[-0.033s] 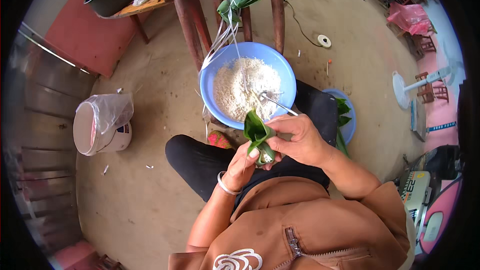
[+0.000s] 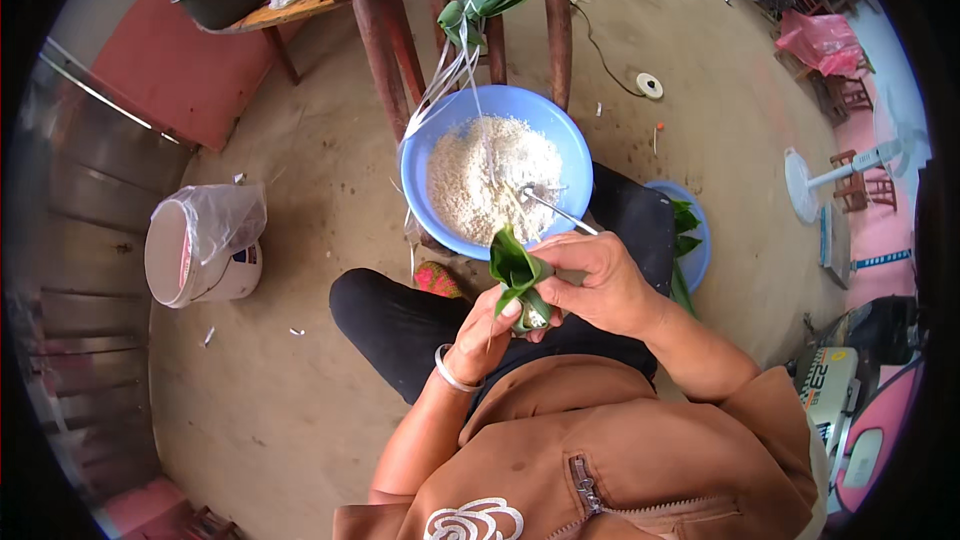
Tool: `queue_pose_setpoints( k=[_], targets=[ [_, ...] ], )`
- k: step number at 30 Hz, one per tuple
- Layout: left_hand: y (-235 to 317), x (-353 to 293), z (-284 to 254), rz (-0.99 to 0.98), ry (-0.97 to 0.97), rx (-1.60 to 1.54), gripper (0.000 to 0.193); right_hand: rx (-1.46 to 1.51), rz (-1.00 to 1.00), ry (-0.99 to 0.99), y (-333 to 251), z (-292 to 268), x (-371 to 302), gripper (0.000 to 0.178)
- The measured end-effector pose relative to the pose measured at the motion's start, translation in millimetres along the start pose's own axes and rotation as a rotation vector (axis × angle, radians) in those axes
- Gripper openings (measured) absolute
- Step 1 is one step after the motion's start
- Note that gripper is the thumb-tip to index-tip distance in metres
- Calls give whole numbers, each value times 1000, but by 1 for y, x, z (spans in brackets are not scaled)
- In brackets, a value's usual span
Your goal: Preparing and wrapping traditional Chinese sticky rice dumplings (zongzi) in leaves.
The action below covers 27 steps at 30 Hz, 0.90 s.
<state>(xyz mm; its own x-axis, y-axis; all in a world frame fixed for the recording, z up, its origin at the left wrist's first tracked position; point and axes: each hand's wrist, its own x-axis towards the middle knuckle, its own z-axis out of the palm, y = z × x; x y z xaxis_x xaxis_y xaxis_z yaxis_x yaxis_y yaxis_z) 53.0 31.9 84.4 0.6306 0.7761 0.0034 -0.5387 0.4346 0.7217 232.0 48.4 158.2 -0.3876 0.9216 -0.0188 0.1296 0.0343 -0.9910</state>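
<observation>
Two hands are seen from the head camera, closed around a folded green leaf cone (image 2: pixel 518 275) held just in front of the blue bowl of rice (image 2: pixel 440 140); its lower tip is hidden by the left hand (image 2: pixel 485 335); the right hand (image 2: pixel 600 285) is wrapped over its side; white rice is glimpsed inside.

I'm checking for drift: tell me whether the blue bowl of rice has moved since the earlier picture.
No. The blue bowl sits in the same spot, just before the wooden stool legs.
</observation>
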Motion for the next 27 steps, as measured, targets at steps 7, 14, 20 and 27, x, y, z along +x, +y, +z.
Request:
queue_pose_setpoints(
  k=[7,14,20,27],
  targets=[
    [5,0,13,-68,93,-171,51,199,23,-38,-5,1,2,34],
    [33,-5,45,-126,215,-300,34,395,53,-100,-26,-2,2,21],
    [41,-6,54,-149,274,-358,27,111,-200,-160,-36,-11,6,24],
    [40,-8,47,-220,186,-623,33,-160,-377,-204,-44,-17,3,30]
  ],
)
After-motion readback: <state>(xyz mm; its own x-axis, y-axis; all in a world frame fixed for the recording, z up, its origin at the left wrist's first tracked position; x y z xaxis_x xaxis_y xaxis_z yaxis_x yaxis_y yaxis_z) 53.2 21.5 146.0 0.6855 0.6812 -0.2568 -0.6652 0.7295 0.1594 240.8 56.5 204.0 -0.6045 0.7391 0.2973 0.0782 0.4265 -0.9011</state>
